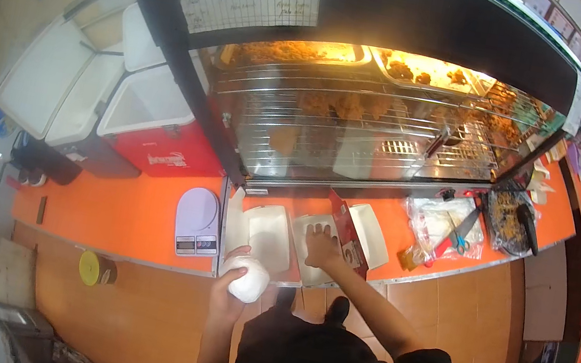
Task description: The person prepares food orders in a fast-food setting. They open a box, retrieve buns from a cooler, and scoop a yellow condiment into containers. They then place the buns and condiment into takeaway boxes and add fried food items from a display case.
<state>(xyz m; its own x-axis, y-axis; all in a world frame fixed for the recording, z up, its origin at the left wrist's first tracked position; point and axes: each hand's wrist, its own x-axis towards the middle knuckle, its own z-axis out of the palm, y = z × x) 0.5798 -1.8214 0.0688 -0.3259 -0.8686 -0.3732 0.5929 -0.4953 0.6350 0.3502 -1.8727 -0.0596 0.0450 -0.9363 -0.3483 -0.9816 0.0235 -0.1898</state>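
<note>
My left hand [227, 293] grips a rounded white wrapped bundle [250, 283] just off the front edge of the orange counter. My right hand [321, 249] reaches, fingers spread and apart, into a paperboard food box [314, 275] with a white inside. Whether the fingertips press on its bottom, I cannot tell. A printed red panel [342, 225] stands up along that box's right side. Left of it lies another opened white-lined box [271, 236], close to the bundle. Farther right sits a white paperboard tray or box part [368, 235].
A digital kitchen scale [197, 218] stands left of the boxes. Behind them rises a glass heated display cabinet [303, 175] with fried food on racks. Scissors [461, 242] and plastic bags lie at right, near a black-handled pan [509, 218]. A red cool box [167, 158] stands at left.
</note>
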